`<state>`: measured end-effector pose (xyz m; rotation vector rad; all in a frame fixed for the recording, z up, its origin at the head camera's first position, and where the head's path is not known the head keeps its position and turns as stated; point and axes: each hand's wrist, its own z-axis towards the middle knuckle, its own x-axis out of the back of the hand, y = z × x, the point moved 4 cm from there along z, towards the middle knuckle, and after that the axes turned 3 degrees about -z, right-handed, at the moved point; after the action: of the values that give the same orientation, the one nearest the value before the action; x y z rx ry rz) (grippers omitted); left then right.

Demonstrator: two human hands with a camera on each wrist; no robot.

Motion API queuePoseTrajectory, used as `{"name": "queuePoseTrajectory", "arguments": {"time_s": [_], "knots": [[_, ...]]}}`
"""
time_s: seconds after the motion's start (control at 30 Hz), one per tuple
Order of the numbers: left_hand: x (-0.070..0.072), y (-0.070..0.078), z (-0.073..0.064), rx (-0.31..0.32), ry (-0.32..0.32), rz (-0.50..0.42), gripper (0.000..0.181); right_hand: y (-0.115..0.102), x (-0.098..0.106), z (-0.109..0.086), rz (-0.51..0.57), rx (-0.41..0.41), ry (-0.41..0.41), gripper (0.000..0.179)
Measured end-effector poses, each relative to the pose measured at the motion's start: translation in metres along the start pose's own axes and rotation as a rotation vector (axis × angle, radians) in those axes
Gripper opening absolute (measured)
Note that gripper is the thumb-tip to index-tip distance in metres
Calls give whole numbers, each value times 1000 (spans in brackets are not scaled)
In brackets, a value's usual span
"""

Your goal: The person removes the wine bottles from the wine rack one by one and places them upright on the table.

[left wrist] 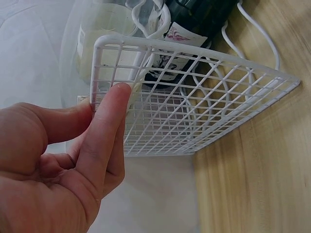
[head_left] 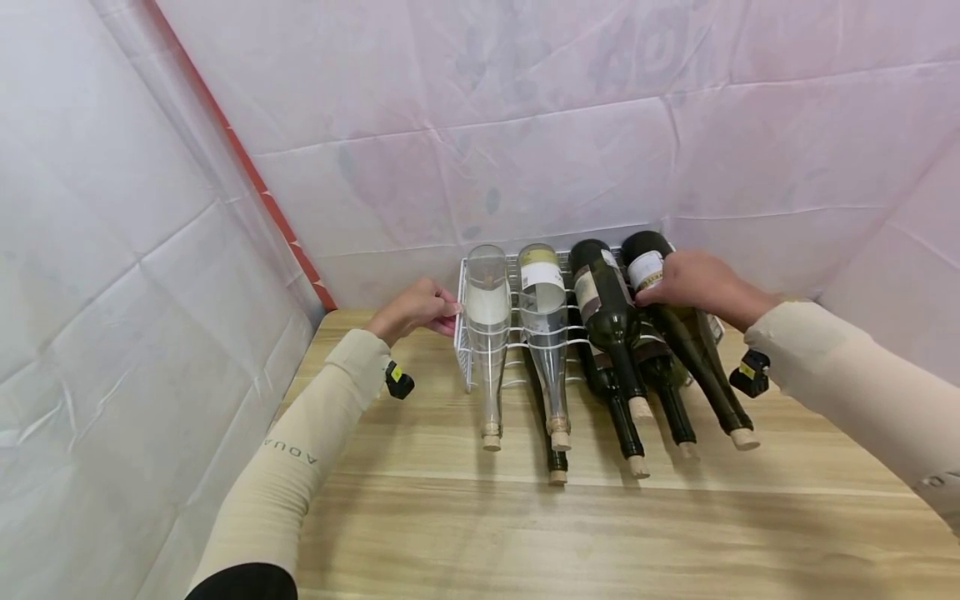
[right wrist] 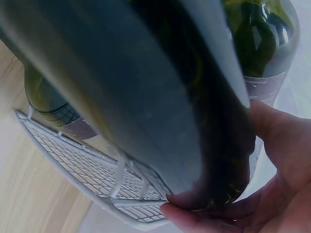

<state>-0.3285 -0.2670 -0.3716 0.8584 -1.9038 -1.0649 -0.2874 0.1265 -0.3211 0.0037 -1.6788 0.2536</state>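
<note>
A white wire bottle rack (head_left: 462, 358) stands on the table with wine bottles lying on it at two levels, corked necks toward me. My left hand (head_left: 416, 308) pinches the upper edge of its left mesh side panel (left wrist: 160, 48), thumb on one face and fingers on the other. At the top right, my right hand (head_left: 701, 282) grips a dark wine bottle (head_left: 703, 379) around its labelled body. That bottle slants, its neck pointing down to the right. In the right wrist view the bottle (right wrist: 146, 97) fills much of the picture, with fingertips round its base end.
Also on the top level are a clear bottle (head_left: 489, 333), a clear bottle with a white and gold label (head_left: 542, 275) and a dark bottle (head_left: 613, 321). Several dark necks (head_left: 621, 425) stick out below. Pale sheeting (head_left: 480, 167) hangs right behind the rack.
</note>
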Motion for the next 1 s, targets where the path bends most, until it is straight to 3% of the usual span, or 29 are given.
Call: {"name": "queuePoseTrajectory", "arguments": {"time_s": [0.77,1.0], "knots": [[-2,3,1,-7,-3,14,25,3,3,-8,70,-12,40,60],[-2,5,2,-1,-12,17,25,4,7,-11,49,-12,38,52]]}}
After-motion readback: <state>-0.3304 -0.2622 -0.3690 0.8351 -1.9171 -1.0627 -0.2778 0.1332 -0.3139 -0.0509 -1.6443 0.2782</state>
